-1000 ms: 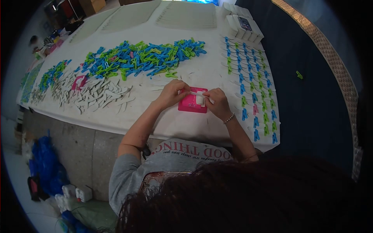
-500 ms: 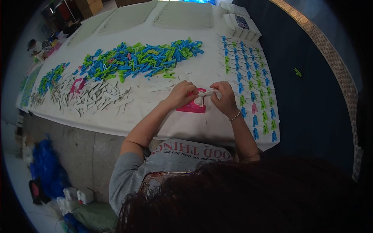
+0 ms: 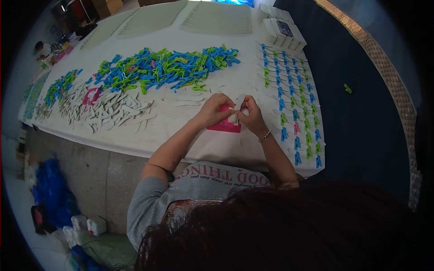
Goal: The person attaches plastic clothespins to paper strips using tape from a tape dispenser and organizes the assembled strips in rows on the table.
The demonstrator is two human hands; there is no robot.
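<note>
A white strip (image 3: 241, 99) shows at the fingertips of my right hand (image 3: 254, 118), which is closed in a pinch on it. My left hand (image 3: 216, 109) is closed too, its fingertips meeting the strip's near end, though the exact contact is hidden by the fingers. Beneath both hands lies a flat pink holder (image 3: 224, 127) with a small white piece (image 3: 233, 118) on it. To the left spreads a pile of loose white strips (image 3: 122, 108).
Blue and green clothespins (image 3: 158, 67) are heaped across the table's middle. Rows of clothespins (image 3: 291, 99) clipped on strips line the right side. White boxes (image 3: 291, 41) carry a phone (image 3: 285, 29). A green clothespin (image 3: 347, 88) lies on the dark surface. Another person (image 3: 44, 50) is far left.
My right hand has moved left and turned inward, closer to my left hand. The strip, stretched between both hands before, is now mostly covered by fingers.
</note>
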